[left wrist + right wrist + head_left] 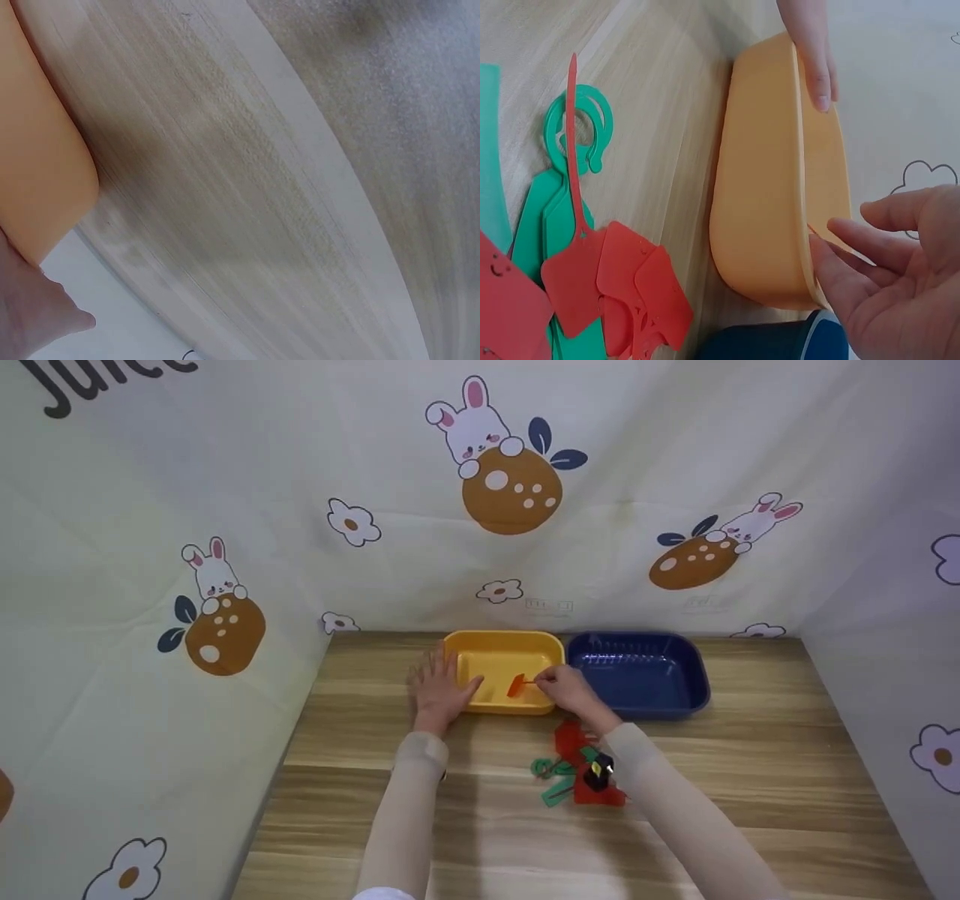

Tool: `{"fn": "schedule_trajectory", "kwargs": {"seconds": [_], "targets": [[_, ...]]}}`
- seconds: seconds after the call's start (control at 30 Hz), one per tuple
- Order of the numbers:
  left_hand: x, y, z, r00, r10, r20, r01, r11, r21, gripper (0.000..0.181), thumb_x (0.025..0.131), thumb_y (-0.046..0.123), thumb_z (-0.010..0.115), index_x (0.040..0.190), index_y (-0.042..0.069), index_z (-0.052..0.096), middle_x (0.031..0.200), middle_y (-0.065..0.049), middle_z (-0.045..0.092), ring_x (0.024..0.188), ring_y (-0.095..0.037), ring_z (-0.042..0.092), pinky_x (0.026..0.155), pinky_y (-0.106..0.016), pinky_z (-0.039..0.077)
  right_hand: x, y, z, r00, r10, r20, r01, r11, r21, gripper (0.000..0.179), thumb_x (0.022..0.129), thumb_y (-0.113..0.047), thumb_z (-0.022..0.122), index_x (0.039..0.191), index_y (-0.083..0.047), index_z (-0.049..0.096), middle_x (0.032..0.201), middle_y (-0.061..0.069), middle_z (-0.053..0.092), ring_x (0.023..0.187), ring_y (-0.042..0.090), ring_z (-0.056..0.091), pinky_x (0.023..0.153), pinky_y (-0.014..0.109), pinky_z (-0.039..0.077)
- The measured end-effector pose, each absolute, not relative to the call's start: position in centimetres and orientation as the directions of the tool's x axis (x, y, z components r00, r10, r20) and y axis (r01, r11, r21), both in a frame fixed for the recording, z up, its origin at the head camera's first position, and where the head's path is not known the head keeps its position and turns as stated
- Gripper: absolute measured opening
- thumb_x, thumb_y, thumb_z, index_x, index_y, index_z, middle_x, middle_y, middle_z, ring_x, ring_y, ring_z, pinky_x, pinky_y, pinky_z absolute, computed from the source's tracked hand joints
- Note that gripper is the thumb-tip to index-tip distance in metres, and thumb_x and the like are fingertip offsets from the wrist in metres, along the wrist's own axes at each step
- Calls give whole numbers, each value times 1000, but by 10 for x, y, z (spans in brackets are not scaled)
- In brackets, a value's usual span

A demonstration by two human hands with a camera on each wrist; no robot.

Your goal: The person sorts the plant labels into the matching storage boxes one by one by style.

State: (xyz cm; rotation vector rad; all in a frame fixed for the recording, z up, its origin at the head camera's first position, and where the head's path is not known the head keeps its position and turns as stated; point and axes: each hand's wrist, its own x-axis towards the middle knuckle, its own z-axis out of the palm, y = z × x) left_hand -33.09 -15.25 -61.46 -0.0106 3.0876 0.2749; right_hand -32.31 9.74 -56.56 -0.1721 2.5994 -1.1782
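Note:
My left hand (442, 690) lies with fingers spread over the left rim of a yellow tray (491, 664). The left wrist view shows only part of that hand (37, 315) beside the tray's wall (45, 142). Over the tray's right side, my right hand (566, 688) pinches the thin stem of a red plastic tag (516, 685), whose flat head hangs inside the tray. From the right wrist, the fingers (840, 277) reach over the rim, and the tray wall hides most of this tag.
A dark blue tray (637, 679) stands against the yellow one's right side. In front lie several loose red tags (574, 281) and green tags (577, 120), with a small black piece with a yellow mark (598, 772) among them. A printed cloth (405, 570) encloses the table.

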Motion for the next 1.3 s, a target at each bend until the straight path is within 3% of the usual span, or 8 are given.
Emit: {"fn": "schedule_trajectory", "kwargs": {"seconds": [0.4,0.7,0.97,1.3], "targets": [[-333,-152,-615,-999,-5,-53,-15,981,191,85,94,71,38,159,18,26,170,-6,4,155,-38,11,122,-63,12,-316,99,-562,-940,-281,-192,-27,623,-782,28,99,-14,57,117,3,70,119,18,71,86,18,58,76,27,48],[-335,-153,-619,-997,-9,-72,-22,984,178,87,94,73,35,160,19,22,170,-6,1,156,-37,9,123,-62,10,-310,109,-563,-938,-328,-113,-109,589,-801,25,99,-11,56,115,2,71,109,19,71,79,15,57,69,24,46],[-334,-154,-619,-999,3,-43,-6,980,197,85,94,70,40,159,18,26,170,-8,6,155,-39,12,121,-64,12,-300,117,-560,-943,-326,-70,-128,548,-827,23,99,-10,58,114,1,71,112,19,71,89,18,61,75,27,50],[-333,-154,-618,-999,6,-38,-2,979,202,86,94,71,37,160,18,24,170,-7,5,155,-37,10,121,-65,10,-289,127,-557,-933,-354,-60,-131,491,-861,22,99,-12,59,114,-1,70,116,19,71,102,27,67,84,35,55]]}}
